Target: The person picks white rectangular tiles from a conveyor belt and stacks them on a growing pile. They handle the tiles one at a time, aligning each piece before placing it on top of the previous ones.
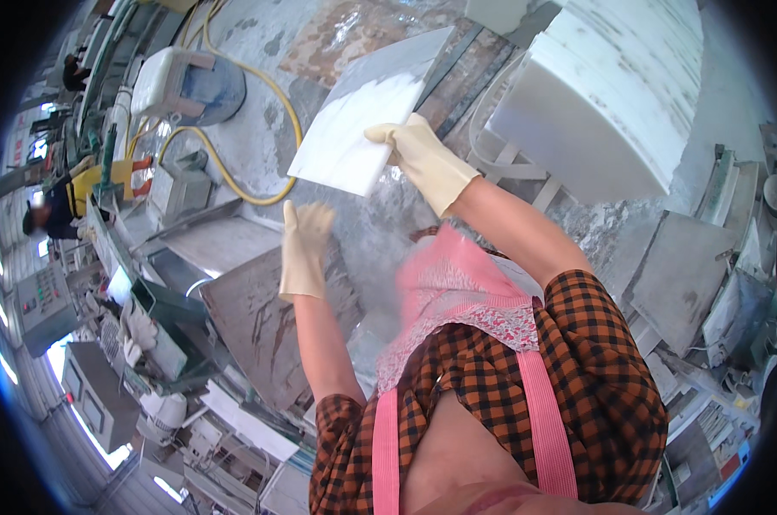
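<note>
A flat rectangular marble tile (358,112), white with grey veining, is held out in front of me at a tilt. My right hand (418,159), in a cream rubber glove, grips its near right edge, thumb on the top face and fingers hidden beneath. My left hand (305,245), gloved the same way, is just short of the tile's near left corner. It touches nothing; its thumb stands apart from the fingers, which are slightly smeared by motion. To the right of the tile is a big stack of white marble tiles (594,112) standing on edge.
A yellow hose (290,112) curves across the wet floor beside a blue-and-white tub (204,86). Brown stone-like boards (260,318) lie left of me. Grey slabs (685,270) lean at the right. A co-worker in a yellow apron (81,190) stands far left among machines.
</note>
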A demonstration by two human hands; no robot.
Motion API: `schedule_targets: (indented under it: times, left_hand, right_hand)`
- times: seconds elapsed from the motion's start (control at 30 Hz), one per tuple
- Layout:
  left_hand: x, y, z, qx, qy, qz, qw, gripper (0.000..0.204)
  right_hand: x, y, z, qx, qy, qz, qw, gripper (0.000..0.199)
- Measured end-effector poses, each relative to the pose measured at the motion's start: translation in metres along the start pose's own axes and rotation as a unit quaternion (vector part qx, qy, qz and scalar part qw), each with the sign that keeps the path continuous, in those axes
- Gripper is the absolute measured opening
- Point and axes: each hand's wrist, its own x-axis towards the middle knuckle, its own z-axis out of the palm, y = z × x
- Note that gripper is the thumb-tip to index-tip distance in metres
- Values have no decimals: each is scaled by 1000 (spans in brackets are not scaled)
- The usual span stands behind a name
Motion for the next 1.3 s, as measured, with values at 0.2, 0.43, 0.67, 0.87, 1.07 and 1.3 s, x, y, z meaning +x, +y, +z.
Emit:
schedule_targets:
  times: [0.2,0.43,0.67,0.87,1.07,1.3]
  left_hand:
    - [87,4,136,-301,-265,-54,914,57]
    - [184,59,253,-296,-238,-183,907,44]
    - [310,9,375,-133,-246,-209,937,39]
    - [404,-57,450,-50,-208,-273,938,35]
    - [438,-124,505,-10,-235,-307,922,37]
    - [450,-166,534,-2,-221,-329,918,37]
  right_hand:
    - [34,-89,-24,4,3,-45,999,40]
    - [89,-240,-63,-566,94,-6,819,54]
    - [102,-378,-208,-753,361,-310,454,49]
    - [103,-366,-243,-729,388,-270,494,44]
    - [117,-378,-236,-743,389,-242,488,44]
    - [118,-380,-240,-724,405,-212,516,46]
